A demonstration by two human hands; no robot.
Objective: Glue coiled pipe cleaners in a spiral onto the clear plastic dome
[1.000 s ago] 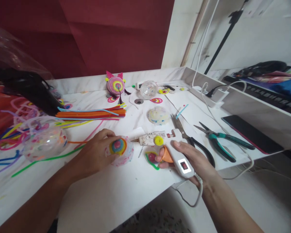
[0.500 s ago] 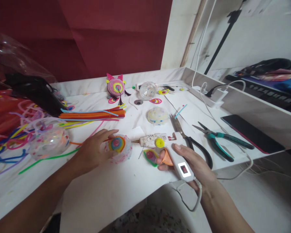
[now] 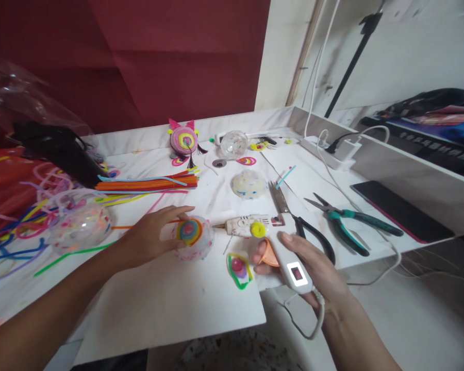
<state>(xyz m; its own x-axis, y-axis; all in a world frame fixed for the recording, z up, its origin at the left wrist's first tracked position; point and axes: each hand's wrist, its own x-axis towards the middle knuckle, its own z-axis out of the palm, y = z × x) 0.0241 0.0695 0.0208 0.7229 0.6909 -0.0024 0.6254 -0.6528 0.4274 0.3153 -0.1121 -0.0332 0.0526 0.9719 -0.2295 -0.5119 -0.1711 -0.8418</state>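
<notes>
My left hand (image 3: 150,232) grips a clear plastic dome (image 3: 195,246) with pink flecks, thumb and fingers on its left side. On the dome sits a coiled disc (image 3: 189,232) of yellow, orange, teal and pink rings. My right hand (image 3: 313,263) is wrapped round the handle of a white hot glue gun (image 3: 290,242), fingers at its orange trigger. The gun's metal nozzle points left, at the dome's right side; whether they touch I cannot tell. Below the gun, a leaf-shaped pipe cleaner piece (image 3: 239,270) with green and yellow edging lies on a white paper sheet (image 3: 170,309).
Scissors (image 3: 281,198) and green-handled pliers (image 3: 346,221) lie right, near a black phone (image 3: 400,211). Behind are a speckled dome (image 3: 249,184), a clear dome (image 3: 234,145) and a pink eared ornament (image 3: 184,140). Pipe cleaners (image 3: 147,183) and another dome (image 3: 81,226) are left.
The dome, my left hand and the glue gun have shifted slightly right. The paper sheet and leaf-shaped piece have slid toward me, and that piece now lies apart from my right fingers.
</notes>
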